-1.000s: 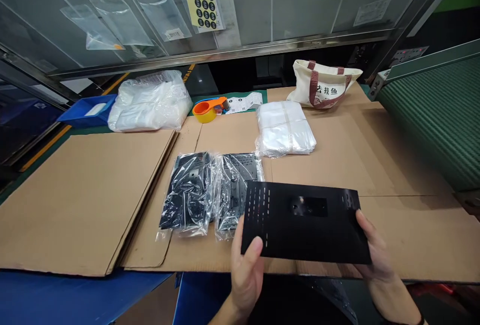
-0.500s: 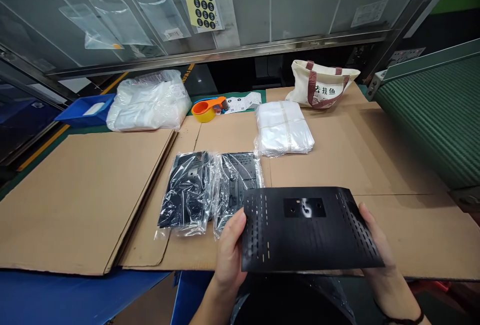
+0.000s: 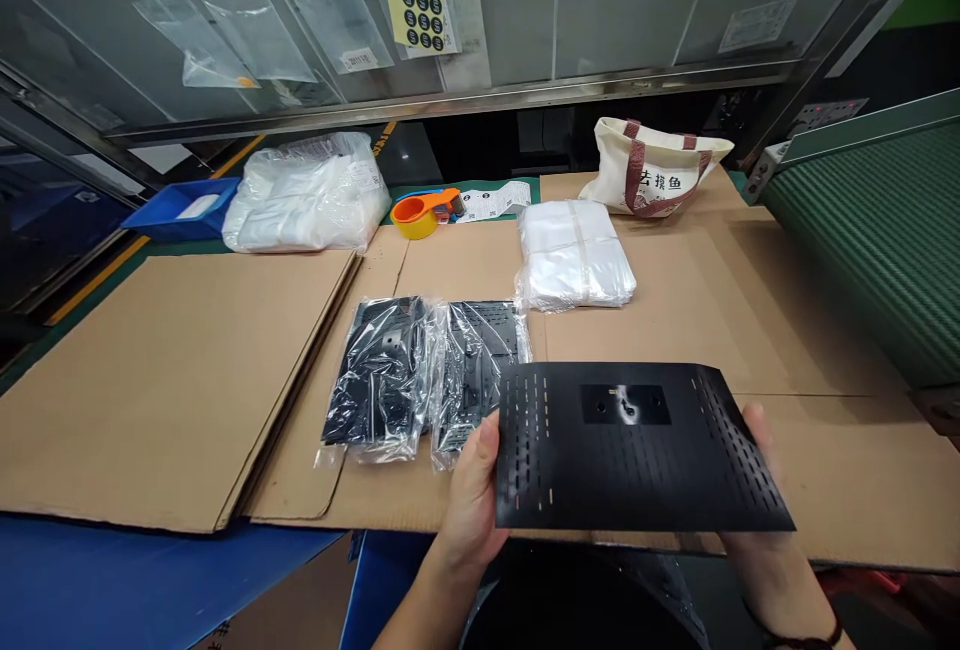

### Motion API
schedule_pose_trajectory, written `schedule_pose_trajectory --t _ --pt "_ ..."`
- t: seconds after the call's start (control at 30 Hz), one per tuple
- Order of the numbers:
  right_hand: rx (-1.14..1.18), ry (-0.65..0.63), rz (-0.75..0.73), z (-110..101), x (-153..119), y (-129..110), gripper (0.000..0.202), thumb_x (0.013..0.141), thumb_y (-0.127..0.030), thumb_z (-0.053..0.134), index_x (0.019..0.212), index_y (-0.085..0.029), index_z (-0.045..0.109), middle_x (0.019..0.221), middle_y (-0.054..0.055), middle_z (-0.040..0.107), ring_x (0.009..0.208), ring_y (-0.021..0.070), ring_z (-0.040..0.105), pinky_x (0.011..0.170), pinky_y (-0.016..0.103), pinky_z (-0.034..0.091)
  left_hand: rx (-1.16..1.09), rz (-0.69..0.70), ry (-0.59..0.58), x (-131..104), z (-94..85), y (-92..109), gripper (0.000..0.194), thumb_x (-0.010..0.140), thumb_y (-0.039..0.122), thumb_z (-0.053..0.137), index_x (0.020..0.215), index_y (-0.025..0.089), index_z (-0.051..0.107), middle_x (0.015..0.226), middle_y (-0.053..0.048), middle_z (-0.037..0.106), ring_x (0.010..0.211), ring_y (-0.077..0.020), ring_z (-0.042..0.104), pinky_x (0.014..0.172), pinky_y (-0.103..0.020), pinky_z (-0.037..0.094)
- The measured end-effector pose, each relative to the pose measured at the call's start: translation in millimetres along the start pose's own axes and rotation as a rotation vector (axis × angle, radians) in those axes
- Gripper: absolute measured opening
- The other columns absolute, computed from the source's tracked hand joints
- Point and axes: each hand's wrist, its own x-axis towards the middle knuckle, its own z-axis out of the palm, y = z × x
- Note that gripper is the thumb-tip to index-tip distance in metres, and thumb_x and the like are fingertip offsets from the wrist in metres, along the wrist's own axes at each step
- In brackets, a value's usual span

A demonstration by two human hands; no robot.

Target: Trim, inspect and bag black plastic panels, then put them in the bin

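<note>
I note the black panel (image 3: 641, 470), right of the bagged parts (image 3: 375, 380), newly tilted, so both slotted ends appear open to examination. The left hand (image 3: 472, 495) pinches one edge; the right hand (image 3: 763, 442) supports the other, its finger state hidden.

Single head-worn camera, looking forward and down across cardboard-covered table (image 3: 705, 330); left hand (image 3: 472, 490), right hand (image 3: 759, 548) close.

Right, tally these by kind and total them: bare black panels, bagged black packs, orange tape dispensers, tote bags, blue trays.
Bare black panel: 1
Bagged black packs in view: 2
Orange tape dispenser: 1
Tote bag: 1
Blue tray: 1
Total: 6
</note>
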Motion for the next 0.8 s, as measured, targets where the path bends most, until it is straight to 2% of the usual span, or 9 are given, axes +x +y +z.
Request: schedule_pose_trajectory --t 0.13,0.2,0.33,0.43,0.57,0.67,0.73,0.8 --pt "0.042 0.099 -0.048 1 -1 -2 0.033 0.057 -0.056 0.083 0.071 -0.027 0.075 0.061 0.0 0.073 0.097 0.0267 0.071 0.1 0.038 0.052 0.056 0.034 0.006 3 -1.2 -7 0.053 0.069 0.063 0.072 0.091 0.015 0.072 0.077 -0.005 0.068 0.081 -0.0226 0.066 0.075 -0.032 0.054" --pt "0.059 0.106 -0.064 5 -3 -5 0.033 0.054 -0.055 0.084 0.071 -0.028 0.075 0.062 -0.002 0.073 0.097 0.0254 0.071 0.101 0.036 0.052 0.089 0.076 0.023 4 -1.7 -9 0.047 0.072 0.061 0.071 0.087 0.016 0.07 0.073 -0.003 0.065 0.072 -0.0181 0.063 0.069 -0.028 0.052" --pt "0.029 0.033 -0.09 14 -8 -11 0.035 0.054 -0.056 0.084 0.073 -0.028 0.076 0.061 -0.001 0.073 0.102 0.0257 0.07 0.104 0.039 0.049 0.113 0.141 0.031 8 -4.2 -10 0.034 0.076 0.051 0.073 0.084 0.018 0.063 0.062 0.005 0.054 0.051 -0.0073 0.048 0.051 -0.018 0.042" --pt "-0.024 -0.041 -0.129 16 -9 -12 0.032 0.062 -0.059 0.079 0.068 -0.027 0.076 0.064 0.003 0.074 0.107 0.0284 0.068 0.105 0.043 0.046 0.145 0.148 0.044 9 -6.8 -9 0.033 0.077 0.047 0.073 0.09 0.019 0.063 0.062 0.005 0.054 0.05 -0.0062 0.047 0.047 -0.016 0.038" --pt "-0.086 -0.062 -0.156 13 -7 -9 0.037 0.066 -0.062 0.074 0.062 -0.026 0.074 0.071 0.006 0.076 0.109 0.0313 0.066 0.104 0.047 0.046 0.223 0.167 0.073 12 -10.9 -4 0.033 0.076 0.046 0.074 0.09 0.019 0.063 0.07 0.002 0.062 0.06 -0.0112 0.057 0.055 -0.019 0.045" --pt "-0.128 -0.03 -0.15 10 -7 -4 0.038 0.066 -0.063 0.074 0.067 -0.025 0.075 0.071 0.005 0.076 0.099 0.0304 0.07 0.098 0.047 0.051 0.337 0.203 0.113 13 -15.6 0 0.035 0.077 0.048 0.072 0.094 0.018 0.064 0.079 -0.002 0.067 0.073 -0.0164 0.064 0.064 -0.023 0.05" --pt "-0.228 -0.019 -0.179 8 -8 -2 0.04 0.067 -0.063 0.072 0.075 -0.023 0.077 0.072 0.005 0.076 0.089 0.0292 0.073 0.089 0.045 0.056 0.427 0.259 0.145 13 -17.7 1 0.037 0.076 0.047 0.073 0.098 0.018 0.065 0.089 -0.004 0.069 0.086 -0.0198 0.066 0.076 -0.026 0.051" --pt "-0.444 -0.052 -0.291 5 -9 -2 0.038 0.071 -0.058 0.072 0.079 -0.022 0.077 0.074 0.006 0.076 0.077 0.027 0.074 0.075 0.039 0.061 0.491 0.322 0.184 11 -16.8 1 0.042 0.075 0.046 0.075 0.107 0.02 0.065 0.105 -0.006 0.069 0.105 -0.0235 0.063 0.093 -0.03 0.048"
